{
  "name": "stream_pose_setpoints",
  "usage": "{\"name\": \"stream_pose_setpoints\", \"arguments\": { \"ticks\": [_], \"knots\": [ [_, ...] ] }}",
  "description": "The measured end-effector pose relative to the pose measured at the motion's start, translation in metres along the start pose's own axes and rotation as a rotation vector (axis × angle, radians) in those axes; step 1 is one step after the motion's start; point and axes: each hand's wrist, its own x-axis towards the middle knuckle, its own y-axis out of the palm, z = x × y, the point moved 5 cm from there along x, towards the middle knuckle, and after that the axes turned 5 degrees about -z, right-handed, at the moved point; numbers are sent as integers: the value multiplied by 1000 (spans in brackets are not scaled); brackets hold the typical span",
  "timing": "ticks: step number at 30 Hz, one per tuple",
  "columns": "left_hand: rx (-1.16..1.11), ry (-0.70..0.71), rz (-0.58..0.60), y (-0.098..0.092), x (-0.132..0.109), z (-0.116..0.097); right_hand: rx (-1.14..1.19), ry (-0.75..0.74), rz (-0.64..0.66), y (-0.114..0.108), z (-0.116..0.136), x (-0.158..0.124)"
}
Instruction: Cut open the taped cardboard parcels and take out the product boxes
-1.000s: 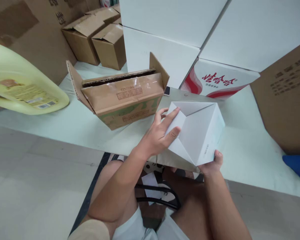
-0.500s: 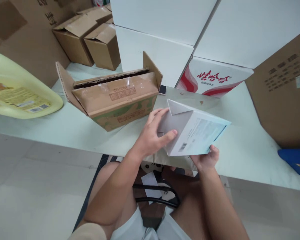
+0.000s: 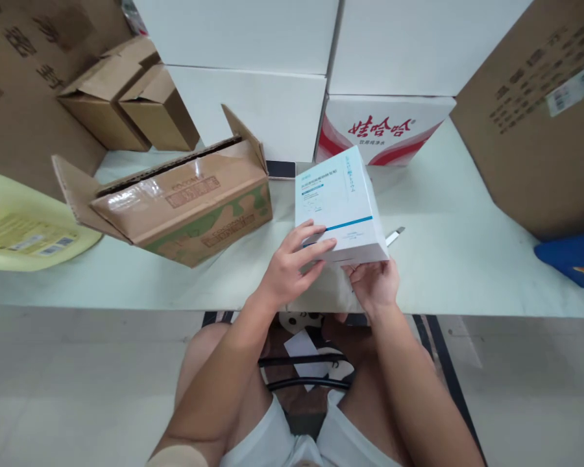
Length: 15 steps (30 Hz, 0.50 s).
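Note:
A white carton [image 3: 331, 194] with a blue stripe and small printed text is held tilted over the table between my two hands. My left hand [image 3: 292, 263] grips its near left corner, fingers lying over the printed face and near edge. Under the near right corner is my right hand [image 3: 376, 285], palm up, its fingertips partly hidden beneath the carton. A knife-like tool with a white handle and dark tip [image 3: 396, 235] shows just right of the carton, partly covered by it. To the left stands a brown coconut-print cardboard box [image 3: 194, 201] with its end flaps raised.
A yellow jug [image 3: 29, 224] stands at the far left. White boxes [image 3: 243, 107] and a red-and-white carton [image 3: 384, 130] line the back, with a dark phone-like object [image 3: 281, 170] before them. Large brown cardboard [image 3: 535, 130] and a blue packet [image 3: 571, 256] are at right.
The white carton has been turned, so its blue-striped printed face now shows instead of the barcode side. Both hands have shifted their grip. The camera view has turned, and the knife-like tool has come into sight.

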Motion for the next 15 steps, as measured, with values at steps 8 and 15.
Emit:
{"name": "stream_pose_setpoints", "arguments": {
  "ticks": [8, 15],
  "knots": [
    [-65, -179, 73, 17, -11, 13, -359, -179, -241, -37, 16, 13],
    [-415, -931, 73, 43, -29, 43, -392, -14, -21, -32, 11, 11]
  ]
}}
